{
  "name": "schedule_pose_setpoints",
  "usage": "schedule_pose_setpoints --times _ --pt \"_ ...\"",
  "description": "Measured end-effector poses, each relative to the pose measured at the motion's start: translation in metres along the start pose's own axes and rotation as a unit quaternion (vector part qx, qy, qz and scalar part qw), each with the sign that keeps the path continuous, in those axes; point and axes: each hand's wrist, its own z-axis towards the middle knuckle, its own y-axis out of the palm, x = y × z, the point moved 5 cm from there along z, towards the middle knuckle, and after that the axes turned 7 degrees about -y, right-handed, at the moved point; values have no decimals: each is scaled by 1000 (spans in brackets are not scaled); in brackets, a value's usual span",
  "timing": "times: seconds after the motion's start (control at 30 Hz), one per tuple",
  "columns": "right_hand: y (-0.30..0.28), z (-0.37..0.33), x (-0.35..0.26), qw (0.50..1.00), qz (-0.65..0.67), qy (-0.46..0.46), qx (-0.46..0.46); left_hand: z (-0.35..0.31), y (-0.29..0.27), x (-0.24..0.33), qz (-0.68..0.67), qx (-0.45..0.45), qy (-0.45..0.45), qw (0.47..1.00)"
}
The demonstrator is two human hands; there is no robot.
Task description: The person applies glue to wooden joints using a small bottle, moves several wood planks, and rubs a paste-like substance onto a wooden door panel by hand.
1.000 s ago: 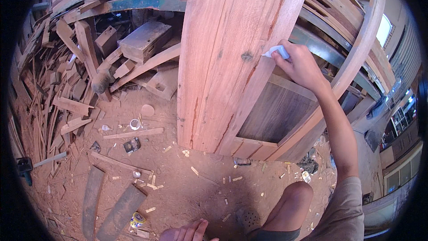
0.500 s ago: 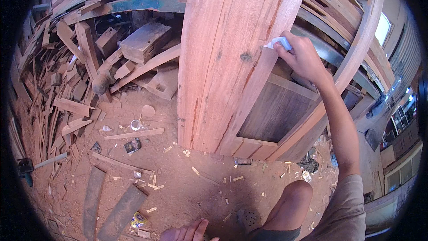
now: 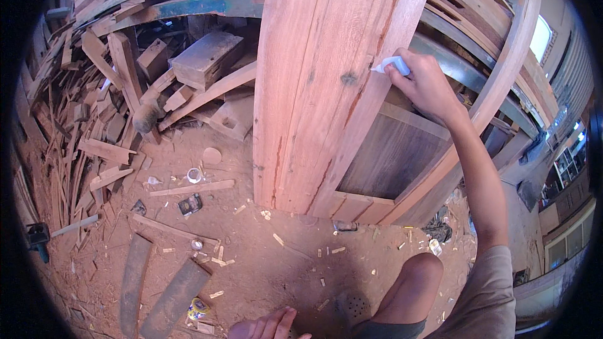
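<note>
A small white squeeze bottle [image 3: 396, 64] with a pointed nozzle is gripped in my right hand [image 3: 426, 81], its fingers wrapped round it. The nozzle tip is at the surface of a wide reddish wooden panel [image 3: 314, 119], by a dark crack along its right part; whether it touches, I cannot tell. Dark knots and long dark seams mark this panel. Low at the bottom edge, away from the wood, my left hand [image 3: 264, 325] lies with its fingers stretched out and nothing visible in them. My bent knee [image 3: 422, 273] is right of it.
Scrap wood [image 3: 69, 144] is heaped at the left, with a thick wooden block [image 3: 207, 59] on top. A framed dark wooden panel [image 3: 396, 150] stands right of the reddish one. Two dark boards [image 3: 176, 298], a white ring [image 3: 194, 175] and wood chips lie on the dirt floor.
The bottle in my right hand has shifted very slightly downward along the panel's edge. The whole view has moved a little; my left hand stays low at the bottom.
</note>
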Motion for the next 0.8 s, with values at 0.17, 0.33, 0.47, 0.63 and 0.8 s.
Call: schedule_pose_setpoints --times 0.17,0.33,0.47,0.63,0.8 --pt "1 0 0 1000 11 -4 4 0 1 0 -8 1 -3 1000" --pt "-8 6 -3 1000 -1 -5 5 2 -3 4 17 -9 -5 1000" --pt "-11 8 -1 1000 -14 -14 18 0 0 1 21 -6 6 1000" --pt "-17 10 0 999 -13 -13 29 0 0 1 22 -13 14 1000" --pt "-12 8 4 999 -10 -28 31 -2 3 0 12 -6 4 1000"
